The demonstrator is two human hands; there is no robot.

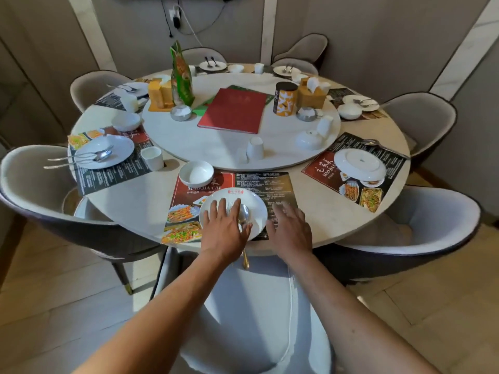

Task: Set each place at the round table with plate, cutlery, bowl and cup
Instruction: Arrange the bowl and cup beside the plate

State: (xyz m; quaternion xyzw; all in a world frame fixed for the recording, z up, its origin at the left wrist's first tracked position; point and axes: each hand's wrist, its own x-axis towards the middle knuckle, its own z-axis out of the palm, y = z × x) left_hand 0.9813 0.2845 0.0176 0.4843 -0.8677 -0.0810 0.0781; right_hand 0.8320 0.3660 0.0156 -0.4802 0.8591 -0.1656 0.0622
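At the near edge of the round table (129, 211), the person's left hand (225, 228) lies flat, fingers straight and together, on the plate (256, 209), pressing down a fork (229, 207) and spoon (243, 215); it grips nothing. The spoon's gold handle juts past the table edge. The right hand (290, 229) hovers just beside the plate over the placemat (270, 182), fingers spread and relaxed, holding nothing. A bowl (196, 173) sits at the mat's far left corner; no cup stands on this mat. To finish this step well, the cutlery wants sliding farther onto the plate, tips toward the table's centre. An upturned cup (255, 147) waits near the turntable's (275, 147) near edge and looks the likely next piece.
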